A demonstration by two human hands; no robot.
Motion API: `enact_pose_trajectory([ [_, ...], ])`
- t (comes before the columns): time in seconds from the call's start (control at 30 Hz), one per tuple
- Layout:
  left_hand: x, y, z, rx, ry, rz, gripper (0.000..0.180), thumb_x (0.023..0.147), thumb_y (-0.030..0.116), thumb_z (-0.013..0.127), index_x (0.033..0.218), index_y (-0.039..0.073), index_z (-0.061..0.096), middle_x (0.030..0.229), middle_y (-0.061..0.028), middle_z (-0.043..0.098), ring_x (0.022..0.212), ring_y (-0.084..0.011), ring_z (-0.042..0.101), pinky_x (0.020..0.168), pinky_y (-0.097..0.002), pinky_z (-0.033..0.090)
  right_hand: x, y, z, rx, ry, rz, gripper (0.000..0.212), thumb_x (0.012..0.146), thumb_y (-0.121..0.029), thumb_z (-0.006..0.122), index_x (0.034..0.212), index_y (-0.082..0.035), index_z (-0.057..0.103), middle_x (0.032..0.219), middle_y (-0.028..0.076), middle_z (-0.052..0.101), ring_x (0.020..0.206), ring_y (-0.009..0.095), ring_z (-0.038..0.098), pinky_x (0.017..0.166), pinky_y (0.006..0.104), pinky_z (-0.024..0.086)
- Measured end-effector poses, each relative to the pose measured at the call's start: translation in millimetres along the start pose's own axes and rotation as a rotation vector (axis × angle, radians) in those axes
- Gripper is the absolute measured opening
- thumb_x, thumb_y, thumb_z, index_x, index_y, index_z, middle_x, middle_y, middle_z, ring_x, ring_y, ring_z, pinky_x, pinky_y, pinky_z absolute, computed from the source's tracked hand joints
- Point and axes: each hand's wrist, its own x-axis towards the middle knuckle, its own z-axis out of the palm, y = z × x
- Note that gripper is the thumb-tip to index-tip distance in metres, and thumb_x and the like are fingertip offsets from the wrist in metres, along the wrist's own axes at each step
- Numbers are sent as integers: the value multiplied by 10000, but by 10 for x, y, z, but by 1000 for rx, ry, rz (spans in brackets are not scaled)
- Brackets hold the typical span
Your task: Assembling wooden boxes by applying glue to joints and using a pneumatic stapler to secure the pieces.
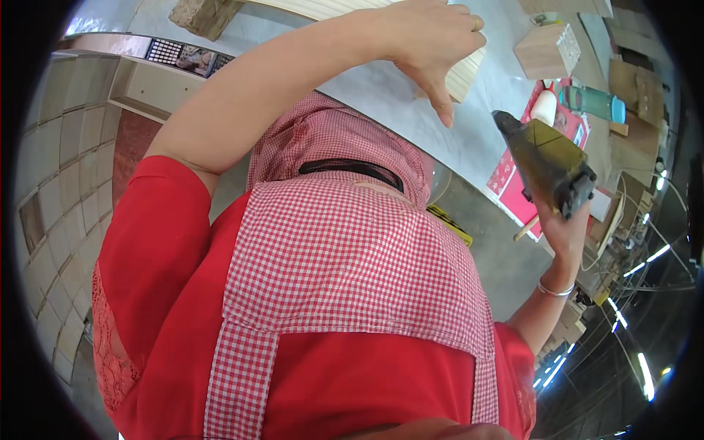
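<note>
My left hand (433,44) reaches across a pale wooden board (466,73) at the top of the view. Its thumb is spread away from the fingers and points down past the board's near edge; the fingertips are partly cut off by the picture's edge. In my right hand (565,235), at the right, is a dark wedge-shaped tool (546,158) with a yellow-brown flat side and a black tip. The tool is raised and tilted, tip toward the table, and hides most of the fingers. Its exact kind I cannot make out.
A light grey table (396,103) carries a wooden block (546,51), a rough wood piece (205,15) and a red-pink sheet (513,194). A white bottle with a red tip (544,108) lies beside a teal bottle (590,103). Stacked panels (66,191) stand at the left.
</note>
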Motion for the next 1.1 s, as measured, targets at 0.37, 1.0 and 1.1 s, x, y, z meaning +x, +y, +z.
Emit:
enact_pose_trajectory([
  [0.37, 14, -217, 142, -182, 75, 91, 748, 564, 499, 851, 995, -64, 611, 1050, -210, 597, 1044, -334, 554, 916, -410, 435, 280, -307, -83, 38, -172, -101, 405, 772, -4, 789, 1142, 23, 625, 1090, 100, 687, 971, 196, 665, 849, 326, 542],
  [1.0, -77, -171, 84, -93, 90, 8, 722, 597, 553, 800, 940, -58, 626, 956, -186, 630, 1001, -304, 573, 871, -422, 429, 452, -409, -135, 4, -179, -187, 358, 799, -58, 781, 1117, 37, 644, 1049, 94, 704, 905, 156, 658, 808, 300, 528],
  [1.1, -60, -191, 90, -97, 97, 3, 729, 595, 568, 790, 931, -59, 626, 936, -180, 634, 996, -300, 576, 867, -424, 428, 603, -392, -107, 74, -53, -94, 374, 762, -62, 810, 1082, 33, 641, 1034, 94, 703, 903, 160, 658, 803, 302, 523],
])
